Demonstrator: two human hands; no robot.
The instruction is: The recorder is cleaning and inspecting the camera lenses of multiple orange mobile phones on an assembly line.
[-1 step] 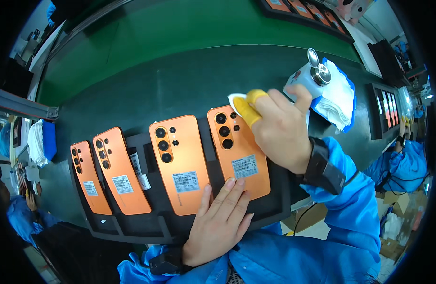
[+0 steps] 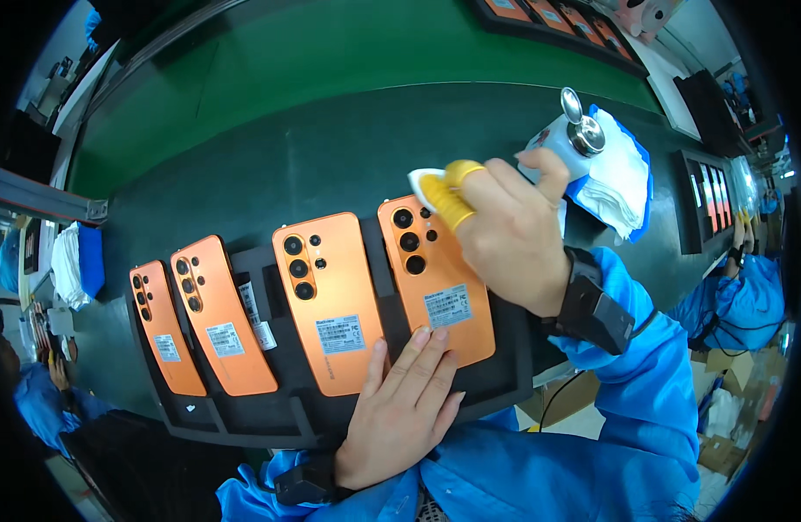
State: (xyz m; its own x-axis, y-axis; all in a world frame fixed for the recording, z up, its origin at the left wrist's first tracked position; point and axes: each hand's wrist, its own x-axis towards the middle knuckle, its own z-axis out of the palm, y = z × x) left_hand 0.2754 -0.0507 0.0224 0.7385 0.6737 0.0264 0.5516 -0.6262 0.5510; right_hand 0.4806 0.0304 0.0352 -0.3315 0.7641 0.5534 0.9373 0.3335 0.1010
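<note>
Four orange phones lie face down in a black tray (image 2: 348, 426), camera ends away from me. My right hand (image 2: 513, 235), with yellow finger cots on two fingers, pinches a small white cloth (image 2: 422, 181) against the top edge of the rightmost phone (image 2: 452, 261), beside its lenses. My left hand (image 2: 400, 409) lies flat with fingers extended. Its fingertips rest on that phone just below the white label (image 2: 448, 305), and its little finger touches the lower right edge of the neighbouring phone (image 2: 335, 278). Further left are a third phone (image 2: 222, 313) and a fourth (image 2: 161, 326).
A white pump bottle (image 2: 561, 148) with a raised metal lid stands at the right beside stacked white cloths (image 2: 618, 191) in a blue holder. More phone trays sit at the back (image 2: 566, 26) and far right (image 2: 709, 204). Blue-sleeved co-workers are at both sides.
My right hand and the white cloth have shifted slightly left along the phone's top edge. My left hand stays in place.
</note>
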